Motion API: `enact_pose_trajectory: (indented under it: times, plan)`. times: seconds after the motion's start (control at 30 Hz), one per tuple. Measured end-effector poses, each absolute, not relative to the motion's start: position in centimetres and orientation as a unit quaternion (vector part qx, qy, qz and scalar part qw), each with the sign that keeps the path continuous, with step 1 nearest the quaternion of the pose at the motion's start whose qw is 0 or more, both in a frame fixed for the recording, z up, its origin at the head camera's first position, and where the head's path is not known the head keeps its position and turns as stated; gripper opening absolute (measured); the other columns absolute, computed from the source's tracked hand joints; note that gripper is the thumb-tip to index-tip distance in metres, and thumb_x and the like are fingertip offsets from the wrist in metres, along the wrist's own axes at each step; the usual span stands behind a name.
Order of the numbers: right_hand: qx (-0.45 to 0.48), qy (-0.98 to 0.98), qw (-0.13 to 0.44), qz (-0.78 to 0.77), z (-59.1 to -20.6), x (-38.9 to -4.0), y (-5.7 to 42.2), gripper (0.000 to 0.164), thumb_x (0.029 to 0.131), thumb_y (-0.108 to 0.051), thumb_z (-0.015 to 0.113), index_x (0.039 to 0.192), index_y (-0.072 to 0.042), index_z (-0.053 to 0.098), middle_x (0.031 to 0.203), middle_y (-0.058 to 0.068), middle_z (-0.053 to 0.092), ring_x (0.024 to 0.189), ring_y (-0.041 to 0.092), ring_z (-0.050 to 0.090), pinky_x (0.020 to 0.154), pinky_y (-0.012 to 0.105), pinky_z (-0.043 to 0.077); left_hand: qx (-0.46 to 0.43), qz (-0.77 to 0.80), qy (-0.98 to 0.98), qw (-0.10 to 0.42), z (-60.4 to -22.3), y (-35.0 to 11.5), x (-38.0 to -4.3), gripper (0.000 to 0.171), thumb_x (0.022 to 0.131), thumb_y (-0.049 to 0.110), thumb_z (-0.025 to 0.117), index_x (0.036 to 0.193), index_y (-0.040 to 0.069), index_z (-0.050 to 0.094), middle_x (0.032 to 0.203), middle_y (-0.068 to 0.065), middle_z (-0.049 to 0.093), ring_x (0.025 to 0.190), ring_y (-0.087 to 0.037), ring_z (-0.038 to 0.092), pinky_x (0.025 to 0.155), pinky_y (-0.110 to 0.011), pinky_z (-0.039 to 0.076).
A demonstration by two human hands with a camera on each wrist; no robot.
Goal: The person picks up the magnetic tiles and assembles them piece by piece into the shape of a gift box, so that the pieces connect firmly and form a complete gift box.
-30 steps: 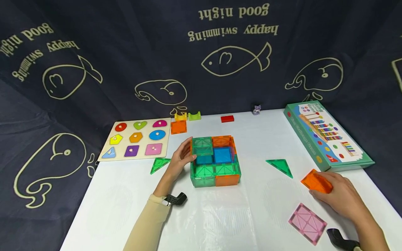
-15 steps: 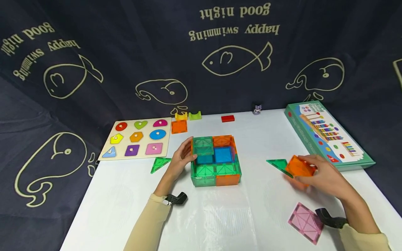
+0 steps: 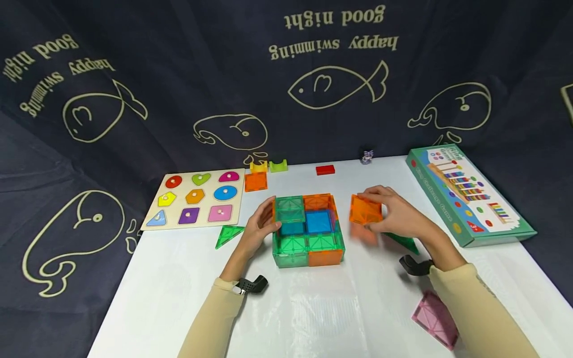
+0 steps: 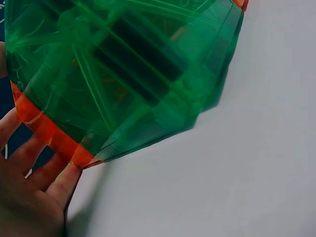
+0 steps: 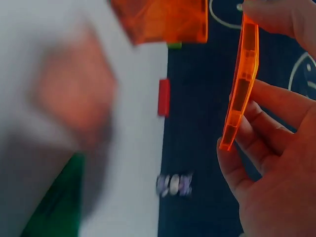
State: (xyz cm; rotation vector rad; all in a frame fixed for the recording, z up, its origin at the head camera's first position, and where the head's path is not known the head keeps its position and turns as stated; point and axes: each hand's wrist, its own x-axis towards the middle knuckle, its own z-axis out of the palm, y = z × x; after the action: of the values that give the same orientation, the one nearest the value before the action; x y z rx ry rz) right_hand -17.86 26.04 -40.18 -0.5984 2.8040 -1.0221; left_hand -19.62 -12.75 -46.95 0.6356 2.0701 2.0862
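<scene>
A low, open-topped box of see-through magnetic tiles stands mid-table, with green and orange walls, blue squares inside and a green tile over its far left corner. My left hand rests against its left side, thumb at the rim; in the left wrist view the fingers touch the orange wall. My right hand pinches an orange square magnetic tile just right of the box. The right wrist view shows this tile nearly edge-on, between thumb and fingers. A green triangle tile lies partly hidden beneath the right hand.
A pink tile lies partly under the right sleeve. Left are a shape puzzle board, a green triangle and an orange square. Behind are a red block and small figure; a game box stands right.
My right hand has carried the orange tile leftward from near the game box, over the green triangle, to beside the tile box. The left hand has stayed in place.
</scene>
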Motion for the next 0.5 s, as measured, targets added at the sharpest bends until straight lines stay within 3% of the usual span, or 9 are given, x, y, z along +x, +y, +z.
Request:
enact_pose_trajectory:
  times: [0.13,0.37,0.5]
  plan:
    - [-0.218,0.916,0.049,-0.334,-39.4,-19.3,23.3,0.073,0.070,-0.022,0.080,0.137,-0.015,0.055,0.135,-0.001,0.043,0.124,0.023,0.032,0.099,0.052,0.038,0.216,0.696,0.681,0.067,-47.0,-12.8,-19.7,0.069,0.090,0.003,0.063,0.150,0.004,0.028,0.148,-0.019,0.035,0.137,-0.031,0.032,0.111,-0.044,0.025]
    - [-0.267,0.915,0.068,-0.296,-38.9,-21.4,19.3,0.072,0.068,-0.021,0.076,0.137,-0.013,0.055,0.134,0.000,0.043,0.121,0.022,0.031,0.098,0.047,0.039,0.216,0.696,0.682,0.055,-49.5,-13.1,-20.9,0.069,0.090,0.007,0.065,0.150,0.014,0.032,0.148,-0.009,0.039,0.136,-0.024,0.035,0.111,-0.039,0.027]
    - [-0.274,0.917,0.082,-0.277,-39.0,-22.1,17.7,0.074,0.067,-0.021,0.076,0.137,-0.013,0.055,0.134,0.000,0.042,0.121,0.022,0.031,0.098,0.045,0.040,0.223,0.685,0.692,0.052,-48.6,-13.0,-20.5,0.070,0.090,0.003,0.064,0.150,0.005,0.028,0.147,-0.015,0.038,0.135,-0.030,0.035,0.110,-0.044,0.027]
